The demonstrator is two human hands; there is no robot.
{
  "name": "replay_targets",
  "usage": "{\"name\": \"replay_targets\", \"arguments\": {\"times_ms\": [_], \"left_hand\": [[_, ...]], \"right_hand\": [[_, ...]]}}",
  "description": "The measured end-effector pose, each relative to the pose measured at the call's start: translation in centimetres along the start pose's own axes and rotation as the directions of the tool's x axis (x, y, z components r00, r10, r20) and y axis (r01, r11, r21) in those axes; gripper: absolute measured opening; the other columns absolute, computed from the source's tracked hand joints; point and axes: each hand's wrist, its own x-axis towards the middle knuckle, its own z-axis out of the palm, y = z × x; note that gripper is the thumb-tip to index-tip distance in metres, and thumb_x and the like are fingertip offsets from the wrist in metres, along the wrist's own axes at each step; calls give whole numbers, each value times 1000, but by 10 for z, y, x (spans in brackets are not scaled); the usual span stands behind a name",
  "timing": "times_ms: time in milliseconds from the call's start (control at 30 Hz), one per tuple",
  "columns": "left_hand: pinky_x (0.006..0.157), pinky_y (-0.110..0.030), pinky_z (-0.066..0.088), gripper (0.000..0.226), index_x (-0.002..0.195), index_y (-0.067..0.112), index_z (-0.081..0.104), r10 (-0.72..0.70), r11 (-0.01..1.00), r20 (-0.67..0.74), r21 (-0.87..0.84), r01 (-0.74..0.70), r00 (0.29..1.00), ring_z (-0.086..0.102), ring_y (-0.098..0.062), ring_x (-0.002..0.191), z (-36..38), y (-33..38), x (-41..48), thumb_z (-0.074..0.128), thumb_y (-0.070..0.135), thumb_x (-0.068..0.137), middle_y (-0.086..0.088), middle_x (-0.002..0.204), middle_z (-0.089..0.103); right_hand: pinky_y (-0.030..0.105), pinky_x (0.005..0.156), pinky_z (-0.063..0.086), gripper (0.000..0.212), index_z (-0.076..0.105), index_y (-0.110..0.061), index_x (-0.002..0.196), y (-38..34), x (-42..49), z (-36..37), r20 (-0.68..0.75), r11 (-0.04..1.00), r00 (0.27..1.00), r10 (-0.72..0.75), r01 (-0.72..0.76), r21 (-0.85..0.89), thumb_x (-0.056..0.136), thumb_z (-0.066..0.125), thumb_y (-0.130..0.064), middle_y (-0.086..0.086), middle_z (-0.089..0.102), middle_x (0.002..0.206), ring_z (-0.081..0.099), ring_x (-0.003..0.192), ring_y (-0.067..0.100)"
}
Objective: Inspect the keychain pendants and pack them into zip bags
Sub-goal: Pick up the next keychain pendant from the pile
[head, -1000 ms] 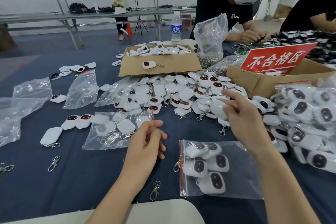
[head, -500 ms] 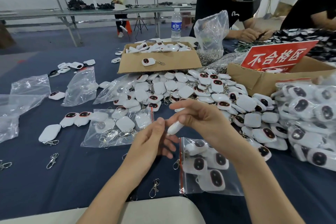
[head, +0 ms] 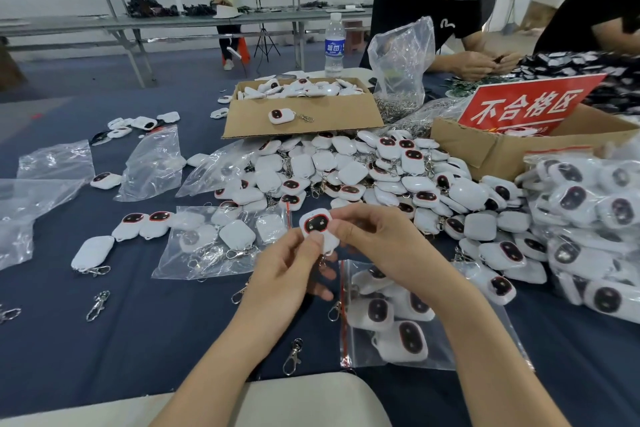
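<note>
Pendant (head: 317, 226) sitting between both hands, above blue table (head: 138, 340), dark face up. Left hand (head: 287, 267) pinching its lower edge, thumb on top. Right hand (head: 381, 243) gripping its right side with fingertips. Zip bag (head: 433, 350) with pendants lying just below hands. Big pendant pile (head: 363, 170) lying behind. Cardboard box (head: 301, 111) sitting farther back.

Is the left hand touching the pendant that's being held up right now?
Touching. The head view shows the left hand thumb pressed on the pendant face, with the right hand gripping its other edge.
</note>
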Motion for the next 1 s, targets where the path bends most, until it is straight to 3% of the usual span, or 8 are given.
{"name": "replay_targets", "arguments": {"times_ms": [133,300,467,733,867,1000], "left_hand": [[56,-28,54,24,108,15,68,3,1000,-2,-9,-3,1000,68,-22,70,1,3,-2,48,27,105,-9,78,71],[55,-26,56,12,106,12,58,53,998,2,17,-53,999,71,-20,72,1,4,-3,51,21,103,-2,79,74],[54,-23,53,6,99,16,57,64,997,10,42,-64,998,69,-18,65,0,3,-1,52,18,103,4,73,73],[54,-24,55,6,100,15,58,73,996,10,57,-74,997,67,-19,63,-1,3,-1,53,16,104,3,71,72],[59,-26,57,11,101,26,65,90,993,-24,80,-88,996,66,-18,64,0,0,-2,55,22,103,1,73,73],[59,-24,56,15,108,29,66,100,991,0,95,-99,995,65,-16,65,0,-3,-3,55,20,103,2,74,71]], "right_hand": [[15,73,56,5,75,-27,95,-3,-4,-4,82,1000,997,14,-15,19,94,70,-28,-13,74,80,73,77,6],[7,59,47,9,72,-28,94,-7,-6,-6,95,1000,995,29,-29,4,97,65,-22,-19,69,68,67,65,-4],[6,53,44,6,71,-23,97,-9,-6,-4,94,998,994,56,-57,6,97,65,-24,-20,67,65,65,62,-5],[9,59,48,7,73,-22,96,-8,-6,-2,64,999,997,45,-45,-3,96,66,-25,-16,69,66,63,62,-5],[6,58,45,9,72,-22,93,-7,-6,0,68,999,997,32,-31,-13,98,65,-24,-18,66,63,62,58,-6],[16,68,53,10,73,-26,92,-6,-4,-1,36,996,999,30,-27,-82,96,66,-30,-14,70,70,65,65,-3]]}}
